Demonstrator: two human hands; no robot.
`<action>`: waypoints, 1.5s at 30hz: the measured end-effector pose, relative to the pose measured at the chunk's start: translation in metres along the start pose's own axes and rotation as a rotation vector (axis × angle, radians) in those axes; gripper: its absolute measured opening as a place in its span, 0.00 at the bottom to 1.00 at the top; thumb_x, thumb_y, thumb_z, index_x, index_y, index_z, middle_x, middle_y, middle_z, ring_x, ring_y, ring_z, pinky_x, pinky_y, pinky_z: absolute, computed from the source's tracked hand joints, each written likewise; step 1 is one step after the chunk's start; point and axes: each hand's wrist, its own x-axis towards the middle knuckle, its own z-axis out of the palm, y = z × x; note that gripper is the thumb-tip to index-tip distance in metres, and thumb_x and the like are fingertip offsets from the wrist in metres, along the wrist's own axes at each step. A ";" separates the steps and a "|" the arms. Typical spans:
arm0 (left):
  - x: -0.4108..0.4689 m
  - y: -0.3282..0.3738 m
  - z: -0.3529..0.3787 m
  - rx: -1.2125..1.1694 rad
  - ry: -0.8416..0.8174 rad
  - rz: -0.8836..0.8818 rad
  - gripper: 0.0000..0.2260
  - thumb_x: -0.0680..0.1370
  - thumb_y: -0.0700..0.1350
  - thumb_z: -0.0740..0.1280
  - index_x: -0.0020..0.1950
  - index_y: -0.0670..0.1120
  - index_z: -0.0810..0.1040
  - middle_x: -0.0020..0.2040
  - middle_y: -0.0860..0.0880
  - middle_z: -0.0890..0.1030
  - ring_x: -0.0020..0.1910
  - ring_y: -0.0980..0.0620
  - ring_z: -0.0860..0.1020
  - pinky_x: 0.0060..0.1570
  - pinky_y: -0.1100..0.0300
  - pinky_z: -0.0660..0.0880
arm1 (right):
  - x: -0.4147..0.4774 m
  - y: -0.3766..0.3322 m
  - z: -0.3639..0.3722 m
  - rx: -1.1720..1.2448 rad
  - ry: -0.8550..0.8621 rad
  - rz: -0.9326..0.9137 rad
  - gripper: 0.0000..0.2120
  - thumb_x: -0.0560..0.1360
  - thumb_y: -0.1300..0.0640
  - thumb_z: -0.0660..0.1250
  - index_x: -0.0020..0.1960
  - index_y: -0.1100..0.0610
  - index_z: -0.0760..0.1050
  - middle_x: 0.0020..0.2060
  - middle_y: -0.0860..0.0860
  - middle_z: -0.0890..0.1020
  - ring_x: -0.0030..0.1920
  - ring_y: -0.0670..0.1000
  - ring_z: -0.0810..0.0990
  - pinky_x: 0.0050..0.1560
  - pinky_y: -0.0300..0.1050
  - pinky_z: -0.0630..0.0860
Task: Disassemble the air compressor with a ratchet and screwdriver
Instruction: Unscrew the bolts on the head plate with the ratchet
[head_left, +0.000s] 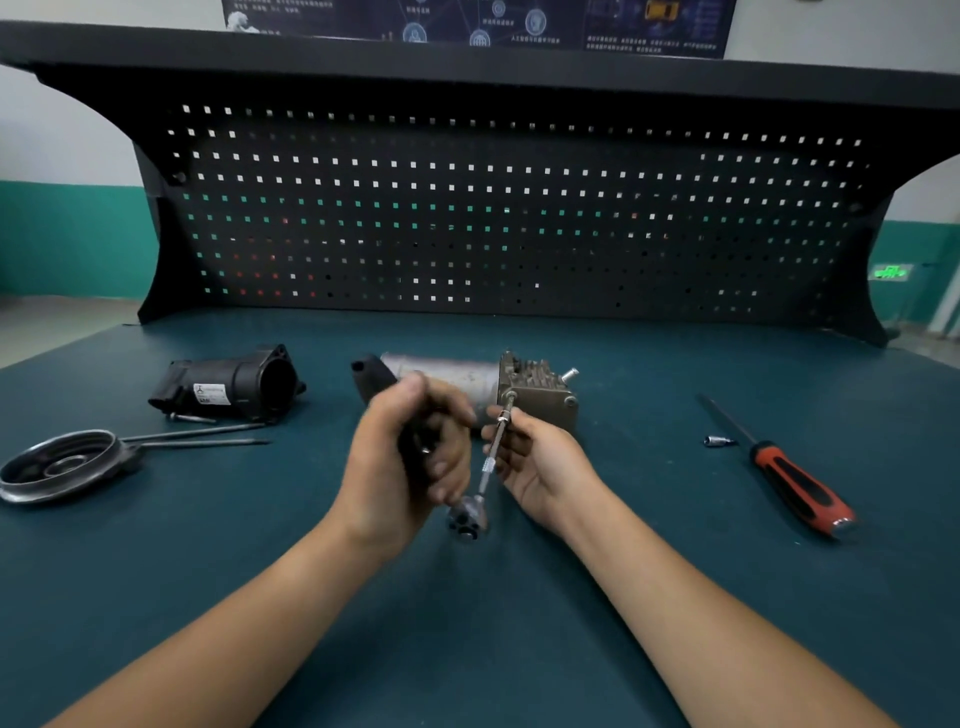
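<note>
The compressor (449, 371) lies on its side at the middle of the bench (218, 551), its finned metal head (540, 397) to the right. A ratchet (467, 514) with a long extension bar (492, 454) runs up to a bolt on the near face of that head. The left hand (405, 462) grips the ratchet's dark handle, fingers clenched round it. The right hand (540, 467) pinches the bar just below the socket end, thumb and fingertips on the shaft.

To the left lie removed parts: a black housing (228, 387), two long bolts (200, 436) and a round metal cover (62, 465). To the right, well apart, lies a red-and-black screwdriver (800, 483) with a small socket (718, 441) just beside its shaft. A dark pegboard (467, 218) stands behind the bench.
</note>
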 end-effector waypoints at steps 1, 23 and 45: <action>-0.002 -0.003 0.004 0.068 -0.040 -0.009 0.12 0.63 0.54 0.66 0.28 0.46 0.78 0.18 0.52 0.64 0.14 0.57 0.62 0.19 0.70 0.62 | -0.001 0.000 -0.001 -0.004 0.002 0.001 0.12 0.80 0.58 0.56 0.43 0.60 0.76 0.25 0.52 0.79 0.26 0.48 0.76 0.28 0.37 0.72; -0.001 -0.013 0.024 0.342 -0.129 0.035 0.13 0.67 0.55 0.65 0.27 0.48 0.76 0.19 0.54 0.64 0.16 0.58 0.61 0.20 0.70 0.60 | 0.000 -0.006 -0.008 -0.202 -0.093 0.015 0.16 0.80 0.57 0.57 0.57 0.67 0.76 0.25 0.52 0.77 0.25 0.49 0.76 0.29 0.42 0.73; -0.014 -0.019 0.048 -0.027 0.491 0.212 0.25 0.80 0.47 0.59 0.21 0.51 0.67 0.20 0.54 0.62 0.18 0.58 0.60 0.19 0.66 0.61 | -0.015 -0.009 -0.010 -0.133 -0.136 0.033 0.15 0.80 0.58 0.54 0.41 0.59 0.76 0.24 0.49 0.80 0.26 0.48 0.77 0.34 0.41 0.70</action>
